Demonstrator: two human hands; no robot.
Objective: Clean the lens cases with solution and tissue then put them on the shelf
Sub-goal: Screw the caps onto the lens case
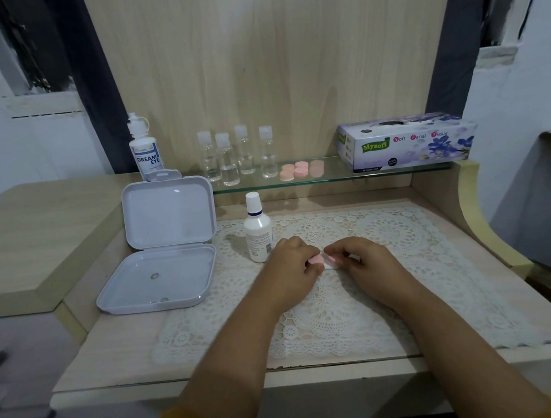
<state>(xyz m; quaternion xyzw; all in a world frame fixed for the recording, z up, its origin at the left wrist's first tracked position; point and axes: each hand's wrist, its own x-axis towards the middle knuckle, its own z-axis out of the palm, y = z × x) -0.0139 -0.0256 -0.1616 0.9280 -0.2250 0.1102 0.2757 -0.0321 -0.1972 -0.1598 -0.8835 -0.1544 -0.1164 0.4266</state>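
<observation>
- The left hand [295, 259] pinched a small pink lens case [316, 260] between its curled fingers, low over the lace mat [383, 234] on the worktop [121, 356].
- The right hand [357, 257] had its fingers curled round a bit of white tissue [329, 265], which touched the pink case; how much tissue there was could not be told.
- The step in hand looked like wiping the case dry. To do it well, the left hand would best turn the case slowly while the tissue pressed into the hollow and round the rim, lightly enough that the tissue did not tear.
- A white solution bottle [258, 231] stood just beside the left hand, capped; an elbow nudge could tip it.
- More pink cases [301, 170] already lay on the glass shelf [379, 170], between four small clear bottles [236, 156] and a tissue box [406, 142].
- An open grey box [167, 216] sat to the left of the mat.
</observation>
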